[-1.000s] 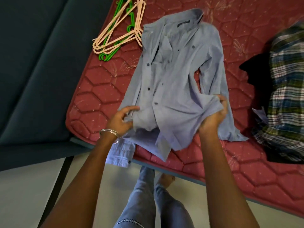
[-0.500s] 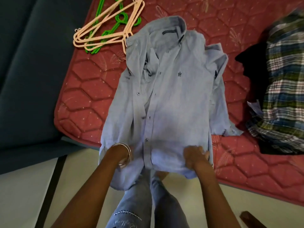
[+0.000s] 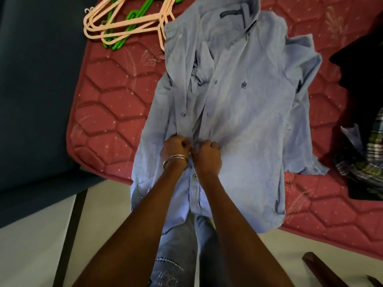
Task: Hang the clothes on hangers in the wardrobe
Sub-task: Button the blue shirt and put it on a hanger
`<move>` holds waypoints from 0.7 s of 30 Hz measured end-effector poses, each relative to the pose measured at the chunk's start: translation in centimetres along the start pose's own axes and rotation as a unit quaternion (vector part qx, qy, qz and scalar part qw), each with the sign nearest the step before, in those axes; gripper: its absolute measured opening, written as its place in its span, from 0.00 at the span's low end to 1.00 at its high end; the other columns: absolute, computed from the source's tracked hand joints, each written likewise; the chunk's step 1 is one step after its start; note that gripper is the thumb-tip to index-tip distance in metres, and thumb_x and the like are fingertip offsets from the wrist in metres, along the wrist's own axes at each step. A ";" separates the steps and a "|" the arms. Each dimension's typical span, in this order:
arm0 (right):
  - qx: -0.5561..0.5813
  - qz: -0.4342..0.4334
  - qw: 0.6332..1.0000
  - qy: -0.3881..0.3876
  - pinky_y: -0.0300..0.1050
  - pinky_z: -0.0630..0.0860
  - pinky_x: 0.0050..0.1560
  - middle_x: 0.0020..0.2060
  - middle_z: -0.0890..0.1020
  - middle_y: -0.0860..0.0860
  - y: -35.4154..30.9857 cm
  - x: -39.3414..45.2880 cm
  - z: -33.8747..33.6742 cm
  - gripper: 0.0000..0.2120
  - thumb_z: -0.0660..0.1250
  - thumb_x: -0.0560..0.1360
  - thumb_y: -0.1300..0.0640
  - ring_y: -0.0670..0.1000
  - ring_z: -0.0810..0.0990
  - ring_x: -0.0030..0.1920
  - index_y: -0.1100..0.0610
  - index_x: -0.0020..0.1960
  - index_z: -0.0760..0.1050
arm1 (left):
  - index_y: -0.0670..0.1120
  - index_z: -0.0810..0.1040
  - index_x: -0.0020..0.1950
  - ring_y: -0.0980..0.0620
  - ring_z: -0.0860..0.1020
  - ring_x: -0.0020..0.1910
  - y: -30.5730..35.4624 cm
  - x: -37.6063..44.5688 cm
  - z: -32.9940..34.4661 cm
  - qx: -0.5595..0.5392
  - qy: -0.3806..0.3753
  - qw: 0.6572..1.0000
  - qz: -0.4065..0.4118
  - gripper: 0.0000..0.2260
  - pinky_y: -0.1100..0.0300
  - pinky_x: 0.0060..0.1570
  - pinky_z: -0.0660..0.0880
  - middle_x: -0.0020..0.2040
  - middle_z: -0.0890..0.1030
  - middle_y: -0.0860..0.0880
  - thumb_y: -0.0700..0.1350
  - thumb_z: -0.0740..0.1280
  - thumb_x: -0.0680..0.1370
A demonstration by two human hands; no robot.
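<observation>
Shirt [image 3: 238,112] hem overhangs mattress [image 3: 107,112] edge, both hands pinching its placket.

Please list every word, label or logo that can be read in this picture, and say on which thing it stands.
"FC", under a small crest: chest of the blue shirt.
Dark collar label of the shirt: too blurred to read.
Pale print on the jeans: not legible.

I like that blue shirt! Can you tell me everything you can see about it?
The blue shirt is light blue woven cloth with a collar, dark buttons and a small dark chest logo. It lies front-up, partly unbuttoned, on the red mattress, hem hanging over the edge. The left hand and right hand pinch its button strip together.
</observation>
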State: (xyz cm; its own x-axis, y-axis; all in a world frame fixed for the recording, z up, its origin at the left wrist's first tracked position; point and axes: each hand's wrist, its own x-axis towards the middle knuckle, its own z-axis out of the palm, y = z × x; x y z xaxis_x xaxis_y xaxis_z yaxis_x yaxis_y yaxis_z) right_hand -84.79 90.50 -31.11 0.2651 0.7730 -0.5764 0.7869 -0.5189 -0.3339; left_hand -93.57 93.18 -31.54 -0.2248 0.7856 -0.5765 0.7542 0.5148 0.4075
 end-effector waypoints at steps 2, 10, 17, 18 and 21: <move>0.012 0.009 1.000 0.000 0.46 0.73 0.54 0.59 0.76 0.61 0.1 0.3 0.3 0.19 0.62 0.79 0.52 0.58 0.76 0.59 0.65 0.63 0.71 | 0.47 0.84 0.46 0.43 0.81 0.47 0.5 0.3 -0.1 0.045 -0.001 0.999 -0.008 0.05 0.55 0.46 0.78 0.47 0.83 0.45 0.45 0.70 0.73; 0.269 -0.021 0.954 0.133 0.26 0.62 0.29 0.24 0.73 0.50 2.0 -0.8 0.2 0.10 0.63 0.72 0.60 0.46 0.67 0.26 0.54 0.32 0.75 | 0.42 0.84 0.43 0.46 0.80 0.42 0.5 0.3 0.1 -0.019 -0.079 0.996 0.034 0.05 0.58 0.43 0.76 0.42 0.84 0.44 0.40 0.68 0.74; 0.198 -0.129 0.959 0.159 0.34 0.69 0.38 0.31 0.82 0.59 3.0 -0.4 0.6 0.06 0.67 0.68 0.66 0.56 0.80 0.28 0.64 0.40 0.83 | 0.35 0.82 0.42 0.47 0.79 0.38 0.3 -0.4 0.5 -0.107 -0.081 0.990 0.047 0.04 0.59 0.44 0.77 0.39 0.83 0.40 0.35 0.68 0.74; 0.193 -0.141 0.958 0.158 0.34 0.69 0.38 0.31 0.82 0.59 3.1 -0.3 0.5 0.06 0.67 0.68 0.67 0.56 0.80 0.29 0.64 0.40 0.83 | 0.35 0.82 0.42 0.49 0.79 0.37 0.3 -0.4 0.5 -0.116 -0.082 0.989 0.043 0.04 0.63 0.41 0.76 0.39 0.83 0.41 0.35 0.68 0.75; 0.199 -0.161 0.955 0.147 0.31 0.68 0.40 0.34 0.83 0.59 3.7 -0.4 0.1 0.06 0.67 0.69 0.68 0.56 0.81 0.32 0.64 0.42 0.83 | 0.35 0.81 0.44 0.53 0.77 0.32 0.6 -0.6 0.7 -0.155 -0.092 0.984 0.012 0.04 0.63 0.40 0.76 0.34 0.80 0.45 0.34 0.67 0.75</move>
State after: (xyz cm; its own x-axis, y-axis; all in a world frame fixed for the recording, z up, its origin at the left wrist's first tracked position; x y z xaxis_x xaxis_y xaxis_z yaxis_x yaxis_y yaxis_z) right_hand -82.05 88.22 -32.15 0.2364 0.9548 -0.1802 0.5958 -0.2889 -0.7494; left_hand -92.54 92.79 -31.51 -0.0732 0.7382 -0.6706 0.5279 0.5992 0.6019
